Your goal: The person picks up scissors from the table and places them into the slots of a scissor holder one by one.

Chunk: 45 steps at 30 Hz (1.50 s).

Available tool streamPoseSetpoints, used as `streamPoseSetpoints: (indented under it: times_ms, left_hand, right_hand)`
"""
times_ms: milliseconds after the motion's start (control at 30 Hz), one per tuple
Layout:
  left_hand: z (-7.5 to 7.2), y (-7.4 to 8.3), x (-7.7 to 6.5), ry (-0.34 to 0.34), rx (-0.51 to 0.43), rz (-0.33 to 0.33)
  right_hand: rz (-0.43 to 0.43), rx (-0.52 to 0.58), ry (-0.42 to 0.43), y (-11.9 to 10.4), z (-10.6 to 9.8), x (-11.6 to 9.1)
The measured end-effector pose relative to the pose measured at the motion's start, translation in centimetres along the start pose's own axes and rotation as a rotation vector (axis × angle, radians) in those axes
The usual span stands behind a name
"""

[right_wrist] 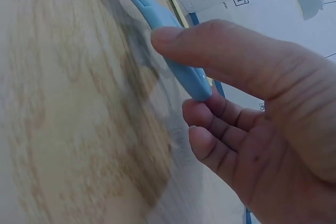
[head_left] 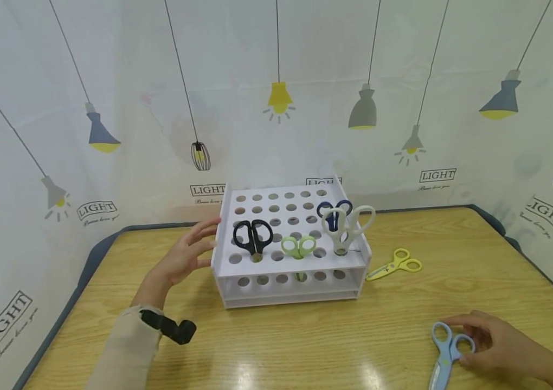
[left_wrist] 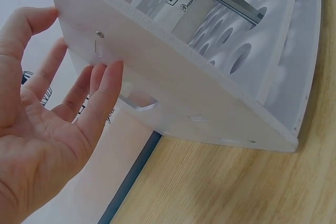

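My right hand (head_left: 506,344) pinches light blue scissors (head_left: 445,355) by the finger loops at the lower right, blades pointing toward the near edge. In the right wrist view, the thumb lies over the blue handle (right_wrist: 181,72). Against the left side panel of a white tiered rack (head_left: 291,297) rest the fingertips of my left hand (head_left: 184,257). Standing in the rack's holes, handles up, are black scissors (head_left: 256,248), small green scissors (head_left: 298,252), white scissors (head_left: 341,241) and navy scissors (head_left: 330,221). Their blades are mostly hidden by the top shelf.
Yellow scissors (head_left: 393,266) lie on the wooden table (head_left: 276,341), just right of the rack. Behind the table hangs a pale lamp-print cloth (head_left: 237,108), close to the rack's back. Several round holes of the rack hold nothing.
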State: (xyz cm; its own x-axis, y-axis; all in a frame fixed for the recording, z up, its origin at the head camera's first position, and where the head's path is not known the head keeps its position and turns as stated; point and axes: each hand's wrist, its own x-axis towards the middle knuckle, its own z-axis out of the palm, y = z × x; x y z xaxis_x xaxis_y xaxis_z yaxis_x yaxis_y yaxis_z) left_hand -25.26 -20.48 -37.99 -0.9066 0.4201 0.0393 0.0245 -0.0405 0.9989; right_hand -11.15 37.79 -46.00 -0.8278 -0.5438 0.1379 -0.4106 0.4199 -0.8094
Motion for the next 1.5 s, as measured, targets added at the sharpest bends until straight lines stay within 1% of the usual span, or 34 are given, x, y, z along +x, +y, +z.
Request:
streamPoseSetpoints:
  times_ms: [133, 267, 400, 500, 600, 833, 867, 900, 1000, 1133, 1433, 1500]
  left_hand:
    - [0.0, 0.1, 0.1, 0.005, 0.0, -0.003]
    - [0.1, 0.2, 0.0, 0.013, 0.0, -0.012]
    - [0.1, 0.3, -0.1, 0.015, 0.002, -0.019]
    - [0.2, 0.3, -0.2, 0.014, 0.003, -0.024]
    - [0.2, 0.3, -0.2, 0.016, 0.002, -0.029]
    - [0.2, 0.3, -0.2, 0.021, 0.001, -0.03]
    - [0.1, 0.3, -0.2, 0.02, 0.004, -0.03]
    - [0.1, 0.3, -0.2, 0.02, 0.007, -0.031]
    - [0.2, 0.3, -0.2, 0.017, 0.01, -0.031]
    - [0.1, 0.4, -0.1, 0.013, 0.01, -0.031]
    - [0.1, 0.4, -0.1, 0.016, 0.009, -0.034]
    - [0.1, 0.4, -0.1, 0.018, 0.008, -0.035]
  right_hand:
    - [-0.001, 0.016, -0.011, -0.3, 0.0, 0.1]
    - [0.019, -0.017, 0.002, -0.6, 0.0, 0.0]
    - [0.014, -0.048, -0.003, -0.7, 0.0, 0.1]
    - [-0.02, -0.028, -0.04, -0.7, -0.1, 0.3]
    - [-0.024, 0.01, -0.069, -0.8, -0.2, 0.4]
    - [0.036, 0.108, -0.108, -1.3, -0.5, 0.5]
    - [0.034, 0.119, -0.11, -1.3, -0.5, 0.5]
    - [0.031, 0.133, -0.114, -1.4, -0.5, 0.5]
    - [-0.011, 0.114, -0.105, -1.6, -0.3, 0.6]
    - [-0.078, 0.034, -0.067, -1.9, -0.1, 0.9]
    - [-0.133, -0.026, -0.042, -2.8, 0.2, 1.4]
    - [-0.147, -0.024, -0.04, -3.0, 0.4, 1.4]
